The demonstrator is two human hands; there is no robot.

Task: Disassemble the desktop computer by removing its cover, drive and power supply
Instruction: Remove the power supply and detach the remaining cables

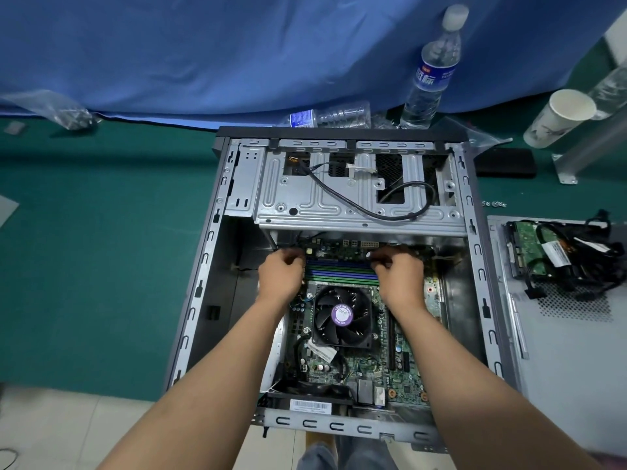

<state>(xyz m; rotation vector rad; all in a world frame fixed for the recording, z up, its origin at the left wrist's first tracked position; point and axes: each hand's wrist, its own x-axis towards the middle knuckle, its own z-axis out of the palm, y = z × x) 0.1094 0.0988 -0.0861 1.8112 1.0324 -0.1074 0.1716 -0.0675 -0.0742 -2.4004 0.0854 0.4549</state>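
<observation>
The open grey metal computer case (217, 266) lies on its side on the green-covered desk (84, 266), cover off. Inside it, the left hand (280, 274) and right hand (398, 276) curl their fingers onto the two ends of the blue and green memory slots (341, 271), just beyond the black round cooler fan (342, 315). The silver drive cage (339, 195) overhangs beyond the hands. Right of the case, the grey removed cover panel (570, 351) carries a green-boarded hard drive (524, 247) and black cable bundle (583, 262). Behind the case stands a clear water bottle (432, 69).
</observation>
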